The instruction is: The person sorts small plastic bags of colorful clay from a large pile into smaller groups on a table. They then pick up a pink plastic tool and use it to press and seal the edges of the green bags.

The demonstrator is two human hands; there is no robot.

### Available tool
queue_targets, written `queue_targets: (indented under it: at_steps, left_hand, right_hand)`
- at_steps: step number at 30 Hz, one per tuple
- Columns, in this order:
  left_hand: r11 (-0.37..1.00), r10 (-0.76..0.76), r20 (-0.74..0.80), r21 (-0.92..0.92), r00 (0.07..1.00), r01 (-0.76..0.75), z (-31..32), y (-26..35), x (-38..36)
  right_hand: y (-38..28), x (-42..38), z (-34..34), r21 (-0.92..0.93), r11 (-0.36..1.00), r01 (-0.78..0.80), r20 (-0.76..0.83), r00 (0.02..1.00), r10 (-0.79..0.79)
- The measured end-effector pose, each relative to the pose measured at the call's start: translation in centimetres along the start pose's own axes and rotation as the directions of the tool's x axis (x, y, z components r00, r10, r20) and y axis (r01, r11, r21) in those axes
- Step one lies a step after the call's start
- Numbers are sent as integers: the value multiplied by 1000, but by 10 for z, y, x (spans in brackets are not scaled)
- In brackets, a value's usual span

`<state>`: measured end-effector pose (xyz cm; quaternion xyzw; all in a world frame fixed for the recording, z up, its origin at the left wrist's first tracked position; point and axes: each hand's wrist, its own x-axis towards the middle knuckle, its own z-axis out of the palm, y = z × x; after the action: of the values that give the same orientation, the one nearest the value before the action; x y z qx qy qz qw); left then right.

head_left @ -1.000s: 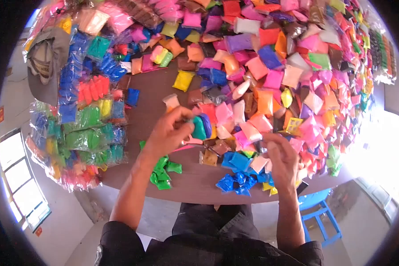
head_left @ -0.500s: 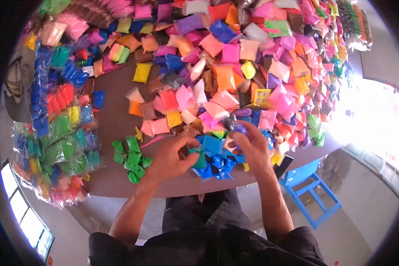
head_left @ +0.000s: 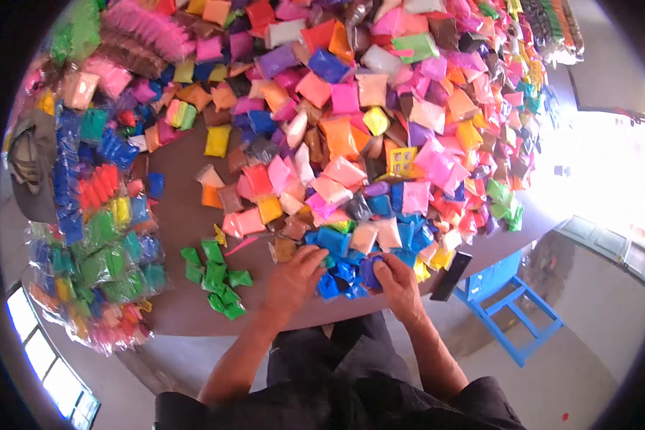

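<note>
My right hand point(head_left: 400, 287) pinches a blue-violet packet point(head_left: 370, 272) between thumb and fingers, low over a heap of shiny dark blue packets point(head_left: 345, 285) at the table's front. To its left, my left hand point(head_left: 297, 278) has its fingers bent around a small teal packet point(head_left: 328, 260), mostly hidden by the fingertips. Just beyond both hands lie light blue packets point(head_left: 332, 241) and peach packets point(head_left: 364, 237). A loose group of green packets point(head_left: 218, 276) is on the table left of my left hand.
A large pile of mixed coloured packets point(head_left: 344, 136) covers the brown table point(head_left: 183, 215). Bundled packets in clear wrap point(head_left: 107, 251) and a grey cap point(head_left: 30, 168) are at the left. A black phone-like object point(head_left: 451, 276) lies at the right edge, near a blue chair point(head_left: 512, 308).
My right hand has come down and toward me with the blue-violet packet, off the mixed pile to the blue heap. My left hand has shifted slightly, and the view has tilted a little.
</note>
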<state>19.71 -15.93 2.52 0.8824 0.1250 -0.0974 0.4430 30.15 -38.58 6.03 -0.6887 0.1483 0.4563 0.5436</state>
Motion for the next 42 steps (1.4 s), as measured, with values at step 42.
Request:
queue_targets:
  at_steps: [42]
  left_hand:
    - [467,-389,92,-838,917,282,-111,8,209]
  right_hand:
    - [-129,151,63,657,753,23,96,989,-114]
